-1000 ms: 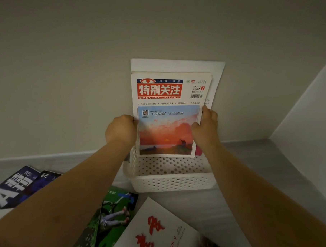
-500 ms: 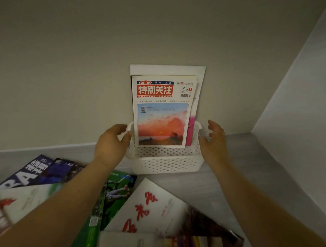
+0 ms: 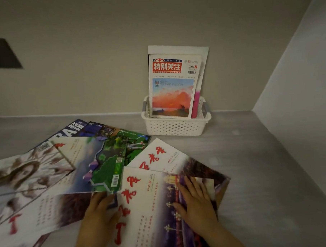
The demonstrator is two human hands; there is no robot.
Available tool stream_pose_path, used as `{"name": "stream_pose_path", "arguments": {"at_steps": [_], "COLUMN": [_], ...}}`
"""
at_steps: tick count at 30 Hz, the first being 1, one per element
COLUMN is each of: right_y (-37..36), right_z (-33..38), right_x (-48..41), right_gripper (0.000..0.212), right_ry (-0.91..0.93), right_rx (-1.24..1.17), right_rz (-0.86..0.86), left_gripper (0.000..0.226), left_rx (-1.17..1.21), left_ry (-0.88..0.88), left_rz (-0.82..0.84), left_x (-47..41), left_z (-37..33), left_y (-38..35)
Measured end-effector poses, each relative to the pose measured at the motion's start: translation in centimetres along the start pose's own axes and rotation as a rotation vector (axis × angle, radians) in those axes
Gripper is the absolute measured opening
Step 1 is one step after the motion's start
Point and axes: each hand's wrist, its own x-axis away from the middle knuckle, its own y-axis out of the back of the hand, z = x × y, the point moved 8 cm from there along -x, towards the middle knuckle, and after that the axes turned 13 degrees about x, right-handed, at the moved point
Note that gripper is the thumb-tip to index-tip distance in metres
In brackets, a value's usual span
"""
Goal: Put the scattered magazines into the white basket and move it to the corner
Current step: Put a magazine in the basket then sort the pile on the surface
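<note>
The white basket stands against the back wall with a red-titled sunset magazine and others upright in it. Several magazines lie scattered on the grey surface in front. Nearest is a white magazine with red calligraphy. My right hand lies flat on its right half, fingers straight. My left hand touches its left edge, its fingertips slipped under a neighbouring cover. A second red-calligraphy magazine lies behind it, and a green one to the left.
More magazines fan out to the left, a dark blue one at the back. A side wall meets the back wall at the right, forming a corner right of the basket. A dark panel sits on the wall at left.
Both hands let go of the basket and the sunset magazine and came down to the nearest white magazine. The view dropped and pulled back from the basket.
</note>
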Motion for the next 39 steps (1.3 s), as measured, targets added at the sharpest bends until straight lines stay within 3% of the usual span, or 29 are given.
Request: {"name": "stream_pose_path", "arguments": {"at_steps": [8,12,16,18,24,27,30,35,39], "right_y": [-0.2,-0.2,0.0,0.1,0.0,0.0,0.0,0.1,0.3], "right_z": [-0.5,-1.2,-2.3,-2.6,-2.6,-2.7,-2.8,-3.8,-4.1], "right_x": [0.7,1.4,2.1,2.3,2.3,2.3,2.3,2.8,3.2], "right_gripper": [0.062,0.06,0.06,0.06,0.06,0.06,0.06,0.06,0.058], "right_ry": [-0.06,-0.087,-0.103,-0.103,-0.105,-0.106,-0.105,-0.158,-0.182], "right_rx": [0.123,0.125,0.117,0.113,0.113,0.13,0.125,0.093,0.02], "right_rz": [-0.003,-0.01,-0.022,-0.028,-0.026,-0.024,-0.023,-0.027,-0.047], "left_gripper": [0.051,0.036,0.021,0.018,0.008,0.02,0.016,0.022,0.027], "left_rx": [0.116,0.262,0.795,0.915,0.725,0.61,0.588,0.463,0.455], "left_ry": [0.164,0.292,0.534,0.607,0.614,0.594,0.603,0.427,0.302], "left_rz": [0.011,-0.032,0.015,0.084,0.115,0.143,0.188,0.523,0.462], "left_x": [3.4,4.0,4.2,4.3,3.1,2.5,2.3,2.7,1.8], "left_z": [1.8,2.5,3.1,3.1,2.6,2.0,1.3,-1.7,-3.5], "left_y": [-0.1,0.2,0.3,0.3,-0.4,-0.4,-0.3,-2.1,-1.9]}}
